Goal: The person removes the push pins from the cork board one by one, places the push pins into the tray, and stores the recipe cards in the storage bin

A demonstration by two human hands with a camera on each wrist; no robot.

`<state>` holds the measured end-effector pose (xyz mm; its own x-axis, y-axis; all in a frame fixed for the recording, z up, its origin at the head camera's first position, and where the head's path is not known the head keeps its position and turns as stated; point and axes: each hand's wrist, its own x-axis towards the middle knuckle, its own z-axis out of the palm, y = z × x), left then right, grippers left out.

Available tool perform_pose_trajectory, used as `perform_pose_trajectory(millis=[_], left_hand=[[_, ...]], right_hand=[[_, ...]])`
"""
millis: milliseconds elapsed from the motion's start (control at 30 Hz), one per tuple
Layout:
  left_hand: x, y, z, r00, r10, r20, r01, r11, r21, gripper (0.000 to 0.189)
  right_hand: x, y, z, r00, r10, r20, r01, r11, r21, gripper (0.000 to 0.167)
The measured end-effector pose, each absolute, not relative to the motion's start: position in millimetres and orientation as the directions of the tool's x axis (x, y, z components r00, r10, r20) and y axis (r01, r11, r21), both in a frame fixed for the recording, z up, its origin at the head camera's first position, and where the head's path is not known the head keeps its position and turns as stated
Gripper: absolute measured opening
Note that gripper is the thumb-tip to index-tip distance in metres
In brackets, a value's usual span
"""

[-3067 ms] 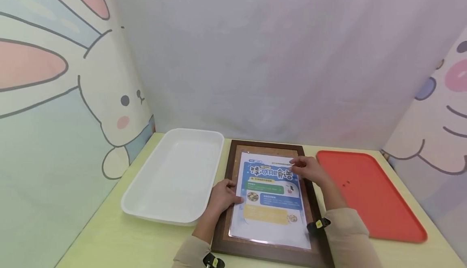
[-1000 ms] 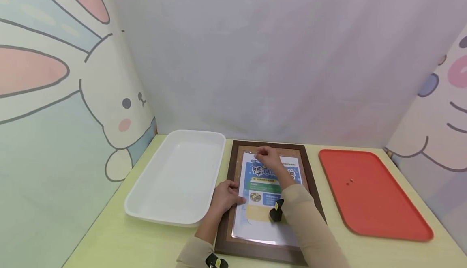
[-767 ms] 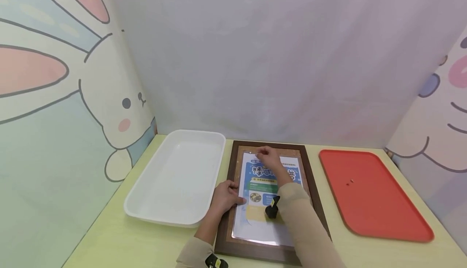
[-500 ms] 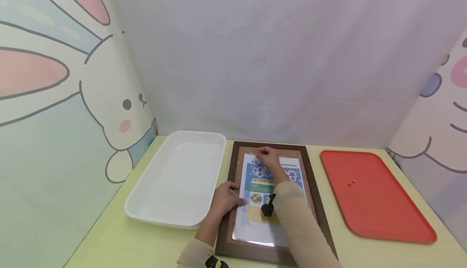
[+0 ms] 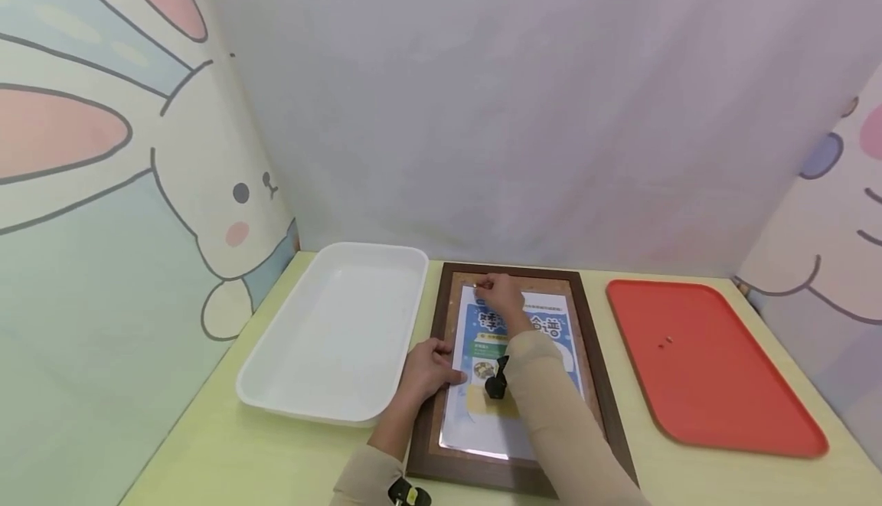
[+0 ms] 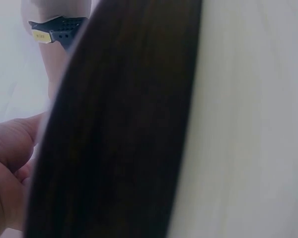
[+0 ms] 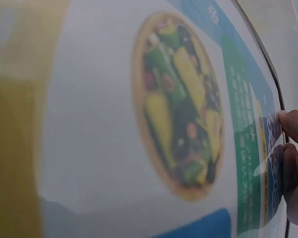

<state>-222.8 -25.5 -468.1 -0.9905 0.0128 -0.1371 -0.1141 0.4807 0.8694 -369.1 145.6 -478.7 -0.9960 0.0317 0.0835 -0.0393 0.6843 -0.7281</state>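
A laminated poster [image 5: 475,422] with colourful print lies on a cork board [image 5: 575,303] set in a dark brown frame [image 5: 441,469]. My left hand [image 5: 426,372] rests across the frame's left side, its thumb on the poster's left edge. In the left wrist view, part of the left hand [image 6: 10,158] shows beside the dark frame [image 6: 114,119]. My right hand [image 5: 501,292] is at the poster's top left corner, where its fingertips pinch a small shiny pin [image 5: 475,285]. The right wrist view shows the fingertips [image 7: 292,121] close together at the poster's edge.
A white basin [image 5: 331,337] stands to the left of the frame. On the right lies a red tray [image 5: 730,383] bearing small dark bits [image 5: 664,343]. A pale curtain [image 5: 482,108] rises behind the yellow table [image 5: 207,445], and printed cartoon walls flank it.
My right hand has moved from the poster's top right corner to its top left corner, shifting slightly further left lately. The left hand has stayed at the left edge.
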Motion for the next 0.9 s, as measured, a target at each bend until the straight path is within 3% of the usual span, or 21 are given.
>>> perform_pose_trajectory(millis=[467,900], left_hand=[[-219,-27,-472,-0.990,0.036,-0.139,-0.107,0.463,0.880,0.050],[-221,-27,-469,-0.990,0.042,-0.132,-0.098,0.459,0.883,0.050]], right_hand=[[-363,131,-477,-0.982,0.174,0.076,0.078,0.735,-0.673,0.015],[-365,124,-476,-0.966,0.249,0.070,0.128,0.695,-0.707,0.014]])
